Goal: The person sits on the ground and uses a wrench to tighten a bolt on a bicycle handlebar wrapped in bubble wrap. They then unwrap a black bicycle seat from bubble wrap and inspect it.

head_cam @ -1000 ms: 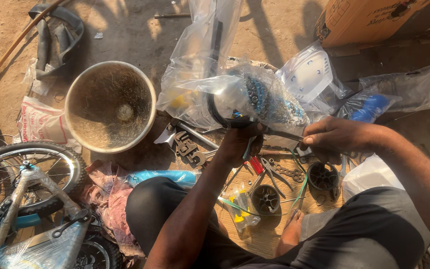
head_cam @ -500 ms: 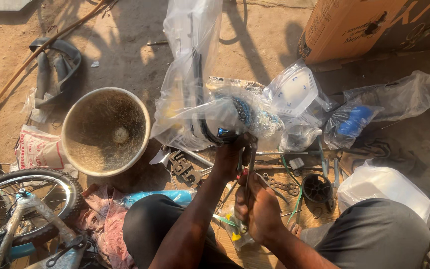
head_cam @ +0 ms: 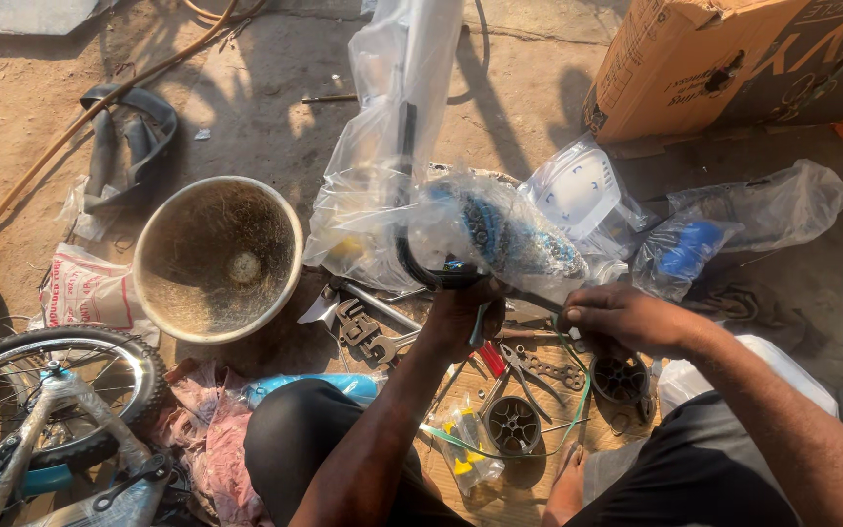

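Clenched around the black handlebar stem (head_cam: pixel 441 276), the left hand (head_cam: pixel 462 317) grips just below the plastic-wrapped handlebar grip (head_cam: pixel 500 229) with its blue-and-black pattern, near the middle of the view, while the right hand (head_cam: pixel 622 317) at about three o'clock from it pinches the thin green cable (head_cam: pixel 578 390) between fingertips; that cable loops down toward six o'clock and back under the left wrist. Clear plastic wrapping (head_cam: pixel 382 146) rises from the stem toward twelve o'clock. Below the hands, on a wooden board (head_cam: pixel 509 493), lie a wrench (head_cam: pixel 368 327), pliers (head_cam: pixel 539 366), and two small black plastic wheels (head_cam: pixel 514 425) — one at six o'clock, the other nearer four. A dusty round bowl (head_cam: pixel 217 259) sits at nine o'clock, a small bicycle wheel (head_cam: pixel 46 395) at eight, a cardboard box (head_cam: pixel 724 63) at one. Doing this well probably means keeping the left hand firm so the bar cannot twist, and drawing the cable with an even pull — no kinks, and clear of the loose plastic, which could snag it.
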